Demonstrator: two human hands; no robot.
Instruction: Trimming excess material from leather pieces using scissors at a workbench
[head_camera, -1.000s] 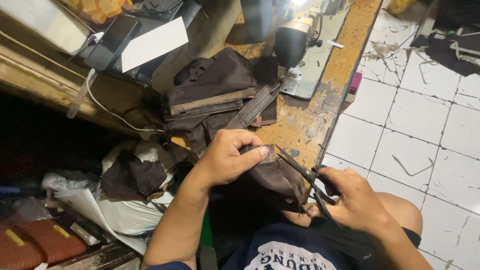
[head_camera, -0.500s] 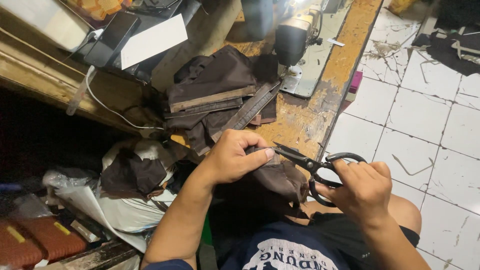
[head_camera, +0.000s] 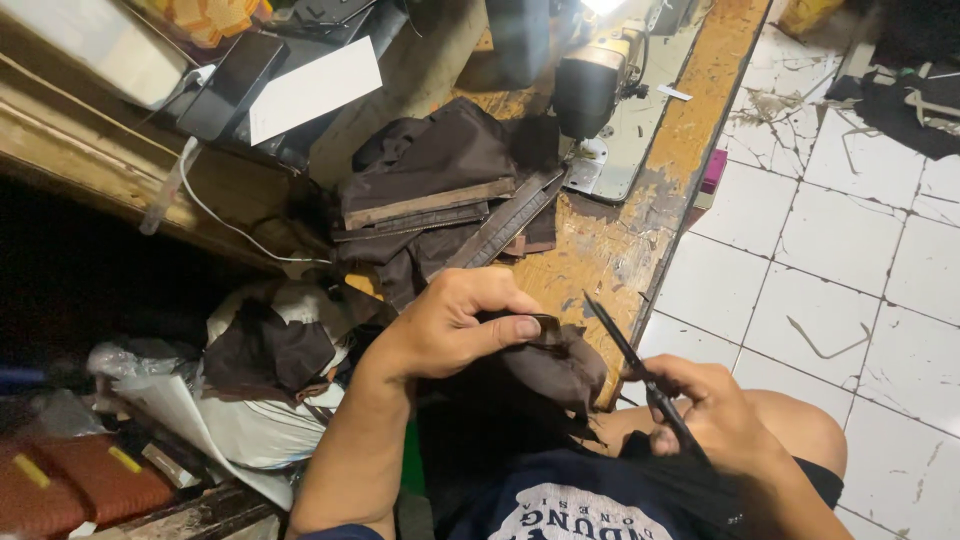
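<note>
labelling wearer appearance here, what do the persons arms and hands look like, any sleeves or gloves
Both hands, the left hand and the right hand, are bare: no gloves, no visible rings or watch. Forearms are uncovered. A dark navy short sleeve shows only near the right upper arm.

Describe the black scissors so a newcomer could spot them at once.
Start at the worn wooden sewing table and follow its near edge toward the person's lap. There the right hand grips the black metal scissors, blades pointing up toward the dark brown fabric piece pinched in the left hand. They are the only slim, pointed tool there.
</note>
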